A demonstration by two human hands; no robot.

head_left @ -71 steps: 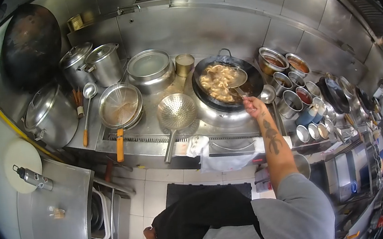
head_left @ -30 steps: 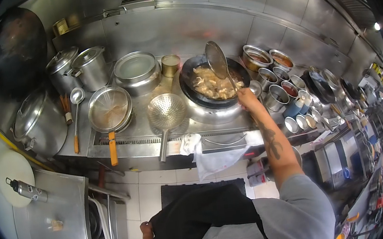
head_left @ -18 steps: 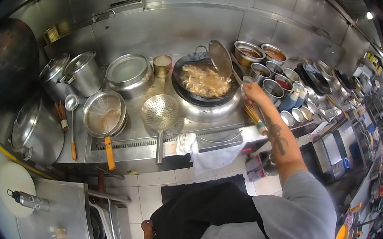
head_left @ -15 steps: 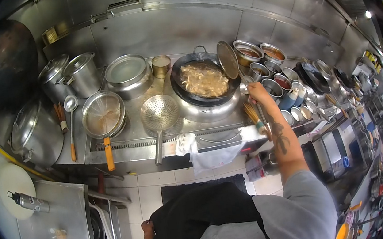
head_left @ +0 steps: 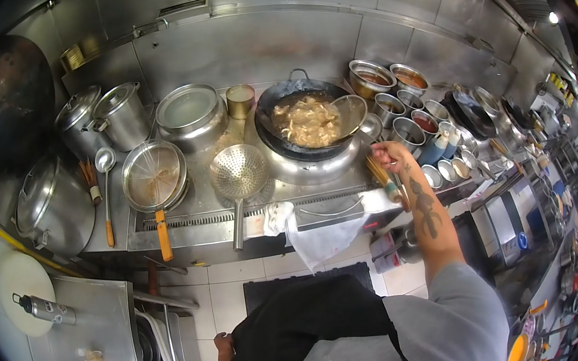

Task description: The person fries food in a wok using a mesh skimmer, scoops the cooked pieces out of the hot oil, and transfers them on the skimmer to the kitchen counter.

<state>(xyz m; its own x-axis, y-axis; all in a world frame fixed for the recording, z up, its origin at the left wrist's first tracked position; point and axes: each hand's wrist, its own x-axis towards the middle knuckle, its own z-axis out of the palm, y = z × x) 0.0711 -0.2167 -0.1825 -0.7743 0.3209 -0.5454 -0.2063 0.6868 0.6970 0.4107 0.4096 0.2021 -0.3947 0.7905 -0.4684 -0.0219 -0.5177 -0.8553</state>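
Note:
My right hand (head_left: 389, 156) is closed around the handle of a round mesh skimmer (head_left: 351, 115). The skimmer's disc leans over the right side of a black wok (head_left: 272, 147), above pale, sliced-looking food (head_left: 311, 122) in brown liquid. A ladle-like metal bowl (head_left: 371, 127) is beside the skimmer, just beyond my fingers. Close below my hand stands a bamboo brush (head_left: 379, 172). My left hand (head_left: 223, 343) hangs low by the edge of my black apron (head_left: 298, 322), away from the stove; its fingers are partly hidden.
A perforated strainer (head_left: 239, 172) and an orange-handled sieve (head_left: 153, 176) lie left of the wok. Lidded pots (head_left: 120, 118) line the back left. Sauce pots (head_left: 372, 78) crowd the right. A white cloth (head_left: 327, 237) hangs over the front edge.
The skimmer has tipped from nearly upright at the wok's right rim to lying over the food. My right hand has come slightly down and toward me. My left hand looks unchanged.

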